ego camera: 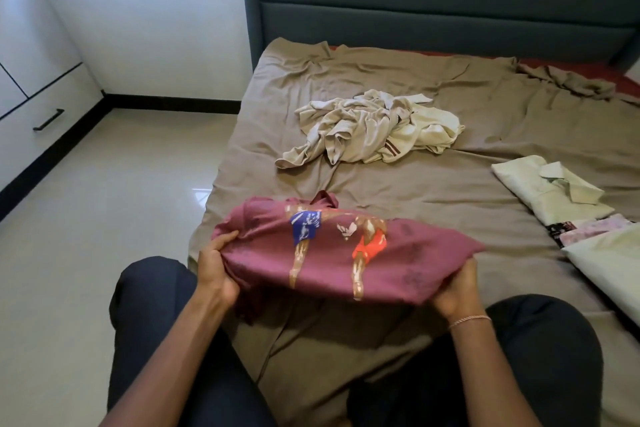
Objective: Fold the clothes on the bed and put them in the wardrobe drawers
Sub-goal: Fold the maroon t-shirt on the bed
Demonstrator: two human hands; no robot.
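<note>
The left grip (pixel 216 267) curls its fingers round the bunched left end of a maroon T-shirt (pixel 332 253). The right grip (pixel 457 291) pinches the right end, its fingertips tucked under the cloth and hidden; a thin bracelet (pixel 469 320) circles that wrist. Both forearms reach forward between dark-trousered knees. The shirt is stretched between the grips just above the near part of the bed (pixel 433 184), its lower folds sagging to the sheet. Its print shows figures in blue and orange shorts; white marks on the blue patch are too blurred to read. Farther up the bed lies a crumpled cream heap (pixel 370 128). On the right is a folded pale green shirt (pixel 547 191), with more folded pieces cut off by the frame. The wardrobe drawer (pixel 41 114) is at far left.
</note>
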